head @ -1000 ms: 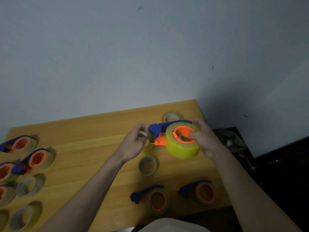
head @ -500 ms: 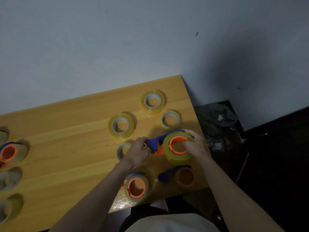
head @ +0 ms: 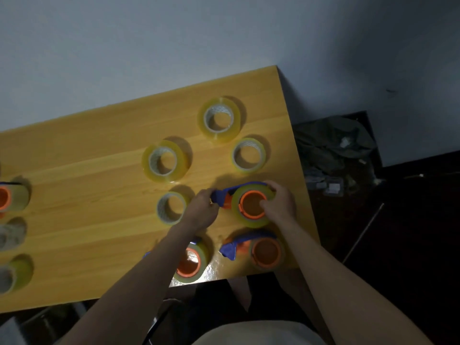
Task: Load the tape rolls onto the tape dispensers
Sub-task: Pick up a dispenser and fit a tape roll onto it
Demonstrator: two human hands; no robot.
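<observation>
A blue and orange tape dispenser [head: 227,195] with a yellowish tape roll [head: 251,220] on its orange hub lies on the wooden table [head: 87,195] near the right edge. My left hand [head: 202,210] pinches the dispenser's blue front end. My right hand [head: 280,204] grips the loaded roll, fingers curled over its far side and thumb at the hub. Several loose clear tape rolls lie beyond: one [head: 219,119] at the back, one [head: 164,161], one [head: 249,155] and a thin one [head: 171,207] beside my left hand.
Two loaded dispensers stand near the front edge, one [head: 258,250] at the right, one [head: 190,262] partly under my left forearm. More dispensers and rolls [head: 12,197] sit at the far left. Dark bags [head: 333,143] lie on the floor beyond the table's right edge.
Both hands lowered the loaded dispenser from mid-air down onto the table. My view tilted downward, bringing more loose rolls into sight.
</observation>
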